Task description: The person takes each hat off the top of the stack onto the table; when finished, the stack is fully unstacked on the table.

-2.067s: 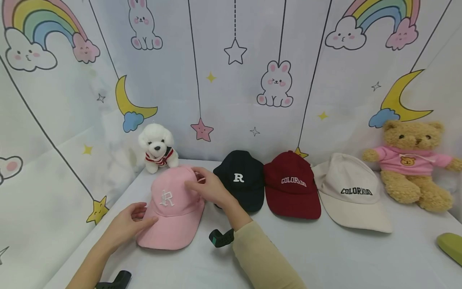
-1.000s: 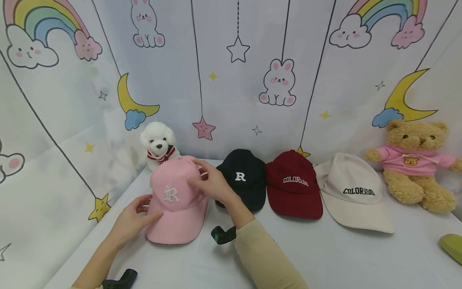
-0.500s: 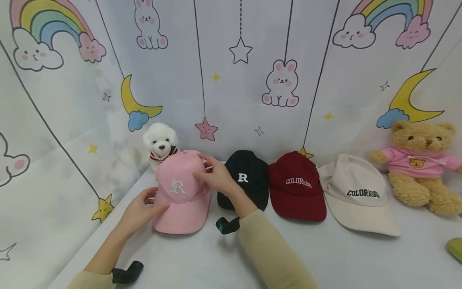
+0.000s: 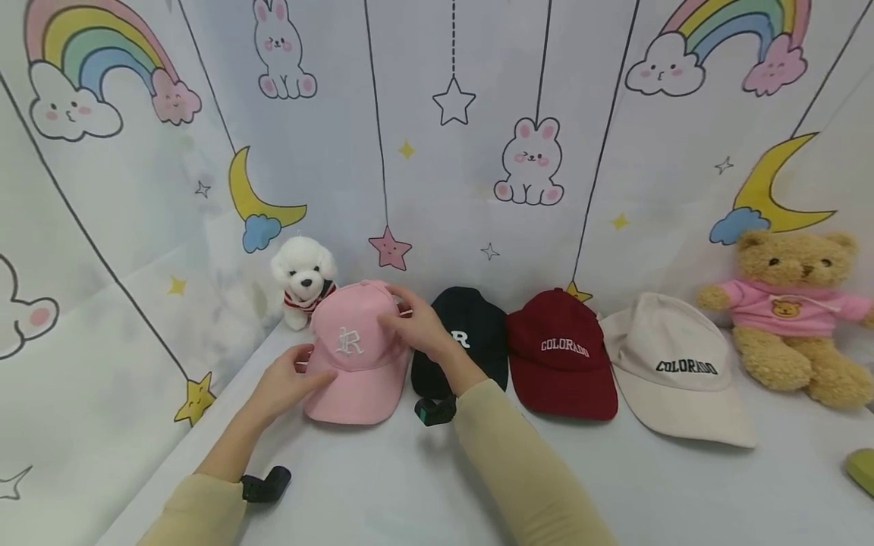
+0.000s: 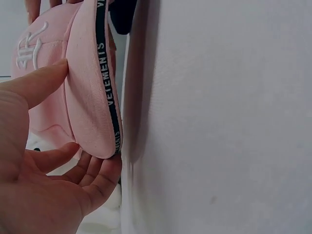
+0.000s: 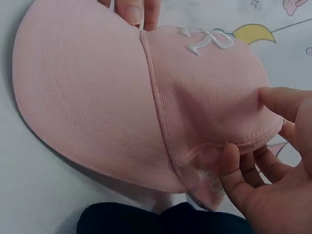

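Observation:
A pink baseball cap (image 4: pixel 355 326) with a white embroidered letter is between both hands at the left of the row. My left hand (image 4: pixel 283 385) holds its brim at the side, thumb on top and fingers curled beneath the edge, as the left wrist view shows. Dark trim with white lettering (image 5: pixel 105 73) runs along the brim's edge there. My right hand (image 4: pixel 425 332) pinches the crown's right side, with the thumb outside and some fingers tucked under the rim. Close to the right hand sits a black cap (image 4: pixel 460 307) with a white R, partly hidden by the forearm.
Behind the pink cap sits a white plush dog (image 4: pixel 303 273). To the right stand a dark red cap (image 4: pixel 563 353), a cream cap (image 4: pixel 683 356) and a teddy bear (image 4: pixel 792 334) in a pink top. A green object (image 4: pixel 862 472) shows at the right edge. A cartoon-printed cloth hangs behind.
Both hands have carried the pink cap rightward and back, towards the black cap. It partly covers the plush dog less now than half a second ago. The other caps stay put.

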### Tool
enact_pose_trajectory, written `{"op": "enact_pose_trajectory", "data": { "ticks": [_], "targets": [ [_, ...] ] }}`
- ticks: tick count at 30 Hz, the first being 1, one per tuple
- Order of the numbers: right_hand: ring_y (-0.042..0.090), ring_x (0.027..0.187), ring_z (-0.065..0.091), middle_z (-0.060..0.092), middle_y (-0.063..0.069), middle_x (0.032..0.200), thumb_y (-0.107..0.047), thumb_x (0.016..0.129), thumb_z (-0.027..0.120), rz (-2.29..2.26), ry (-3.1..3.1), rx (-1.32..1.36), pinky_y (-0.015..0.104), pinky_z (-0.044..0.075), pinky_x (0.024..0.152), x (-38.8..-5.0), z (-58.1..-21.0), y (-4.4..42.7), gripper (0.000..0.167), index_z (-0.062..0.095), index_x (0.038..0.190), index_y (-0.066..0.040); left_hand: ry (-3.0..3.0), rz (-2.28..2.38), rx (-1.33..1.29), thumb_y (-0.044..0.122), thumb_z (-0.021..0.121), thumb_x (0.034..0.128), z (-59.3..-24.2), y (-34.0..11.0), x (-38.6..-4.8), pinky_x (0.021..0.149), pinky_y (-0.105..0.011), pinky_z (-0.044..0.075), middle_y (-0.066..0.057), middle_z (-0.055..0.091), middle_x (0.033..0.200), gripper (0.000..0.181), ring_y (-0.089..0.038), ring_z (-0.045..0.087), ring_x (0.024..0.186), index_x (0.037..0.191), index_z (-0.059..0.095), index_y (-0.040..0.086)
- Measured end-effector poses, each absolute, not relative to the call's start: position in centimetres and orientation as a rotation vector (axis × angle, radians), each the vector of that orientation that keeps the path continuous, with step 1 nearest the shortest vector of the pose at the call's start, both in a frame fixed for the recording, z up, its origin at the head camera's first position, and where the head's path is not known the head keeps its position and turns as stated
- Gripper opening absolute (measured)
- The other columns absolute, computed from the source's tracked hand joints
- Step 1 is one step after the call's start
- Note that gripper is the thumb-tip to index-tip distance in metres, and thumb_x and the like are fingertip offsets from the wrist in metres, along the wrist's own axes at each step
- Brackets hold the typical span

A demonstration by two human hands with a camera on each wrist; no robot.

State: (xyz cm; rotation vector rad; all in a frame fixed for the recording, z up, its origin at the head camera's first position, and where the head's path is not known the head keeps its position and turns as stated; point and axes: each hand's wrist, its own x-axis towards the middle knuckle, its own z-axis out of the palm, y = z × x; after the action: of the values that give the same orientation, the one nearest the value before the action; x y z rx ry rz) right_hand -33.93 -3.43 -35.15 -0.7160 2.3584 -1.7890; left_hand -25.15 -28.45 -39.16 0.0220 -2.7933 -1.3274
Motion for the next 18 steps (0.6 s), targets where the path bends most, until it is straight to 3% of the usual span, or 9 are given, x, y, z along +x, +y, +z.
{"op": "enact_pose_trajectory", "data": {
  "ticks": [12,18],
  "targets": [
    [0.024,0.096,0.057,0.059,0.013,0.121,-0.022,0.095,0.064,-1.747,2.348,-0.696,0.037,0.056,0.076,-34.8,-36.2,-3.3,0.069,0.036,0.158,-0.016,-2.859,-1.318,0.03,0.037,0.071,0.093,-39.5,-28.4,-26.8,0.099,-0.054,0.047,-0.031,0.049,0.139,0.078,-0.043,0.05,0.124,0.145,0.039,-0.012],
    [0.027,0.111,0.056,0.058,0.014,0.129,-0.021,0.097,0.062,-1.712,2.392,-0.72,0.037,0.056,0.083,-34.9,-36.6,-3.3,0.066,0.036,0.157,-0.013,-2.884,-1.334,0.06,0.037,0.07,0.0943,-39.5,-28.1,-27.3,0.102,-0.056,0.044,-0.034,0.048,0.139,0.079,-0.046,0.048,0.126,0.145,0.037,-0.014]
  ]
}}
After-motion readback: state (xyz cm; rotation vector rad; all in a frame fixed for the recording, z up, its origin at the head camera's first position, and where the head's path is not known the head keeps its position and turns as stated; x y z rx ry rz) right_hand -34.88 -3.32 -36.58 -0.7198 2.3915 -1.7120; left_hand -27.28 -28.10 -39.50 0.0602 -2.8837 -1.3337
